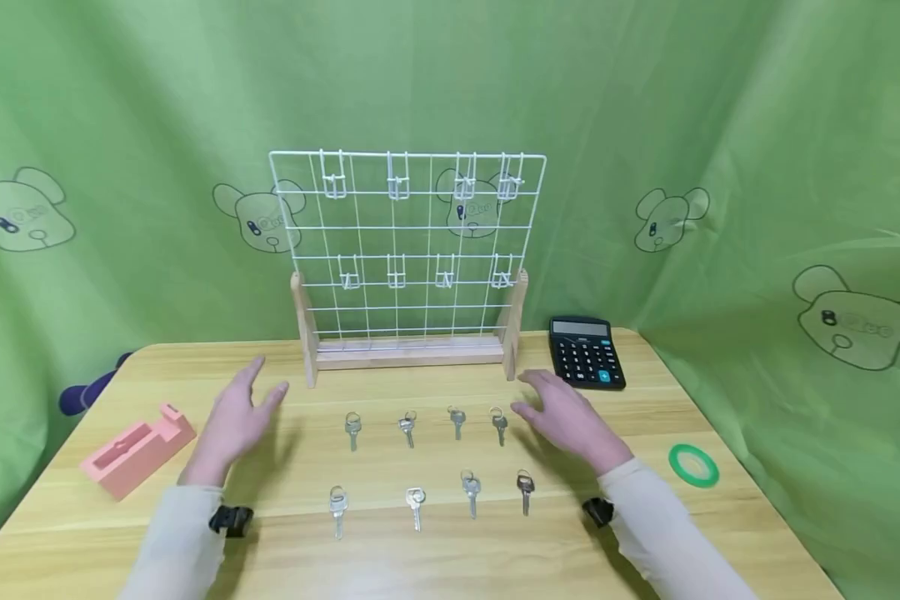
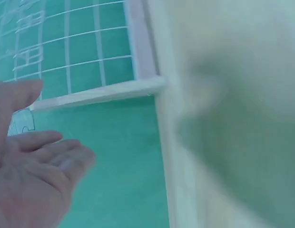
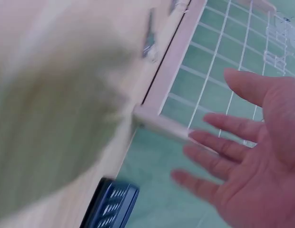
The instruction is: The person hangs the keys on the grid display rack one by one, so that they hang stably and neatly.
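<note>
Several metal keys lie in two rows on the table; most have a small ring. My right hand (image 1: 570, 417), fingers spread, hovers just right of the back-row end key (image 1: 500, 427). On the left, my left hand (image 1: 236, 421) reaches forward with thumb and fingers apart, holding nothing. It is between a pink block-shaped holder (image 1: 138, 450) and the back-row key (image 1: 352, 431). Behind the keys stands a white wire grid rack (image 1: 412, 227) on a wooden base (image 1: 408, 354), with hooks in two rows. In the right wrist view, the right palm (image 3: 266, 185) holds nothing.
A black calculator (image 1: 587, 353) lies beyond my right hand, right of the rack. A green tape ring (image 1: 672, 467) sits near the table's right edge. Green curtain (image 1: 607, 100) hangs behind and at both sides. Something purple (image 1: 93, 393) shows past the left edge.
</note>
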